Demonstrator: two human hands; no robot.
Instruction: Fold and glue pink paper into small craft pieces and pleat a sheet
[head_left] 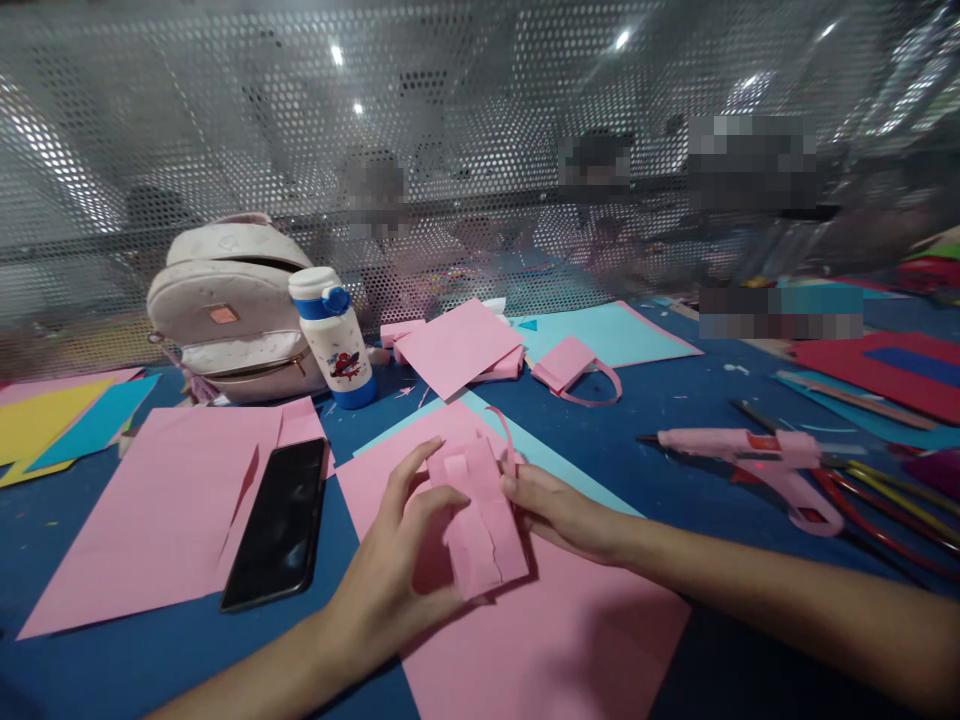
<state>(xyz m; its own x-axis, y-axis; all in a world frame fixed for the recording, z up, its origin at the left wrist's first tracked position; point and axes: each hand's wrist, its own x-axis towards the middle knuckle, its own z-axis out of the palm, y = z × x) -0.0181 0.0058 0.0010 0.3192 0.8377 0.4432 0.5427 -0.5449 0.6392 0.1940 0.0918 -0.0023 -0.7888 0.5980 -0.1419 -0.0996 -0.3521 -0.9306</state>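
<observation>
A small folded pink paper bag [480, 515] is held between both hands above a large pink paper sheet [570, 650]. Its facing side shows a jagged paper seam, and a thin curled pink strip [506, 435] rises behind its upper right. My left hand [409, 535] grips the bag's left side, fingers at its top and face, thumb near the bottom corner. My right hand [551, 510] pinches the right edge; some of its fingers are hidden behind the bag. A second pink paper bag [566, 365] with a looped handle lies farther back.
A black phone [277, 525] rests partly on pink sheets at left. A pink glue gun [742, 450] and scissors-like red handles [862, 510] lie at right. Behind stand a bottle [334, 340] and a pale backpack [232, 310], before a perforated metal screen [480, 110].
</observation>
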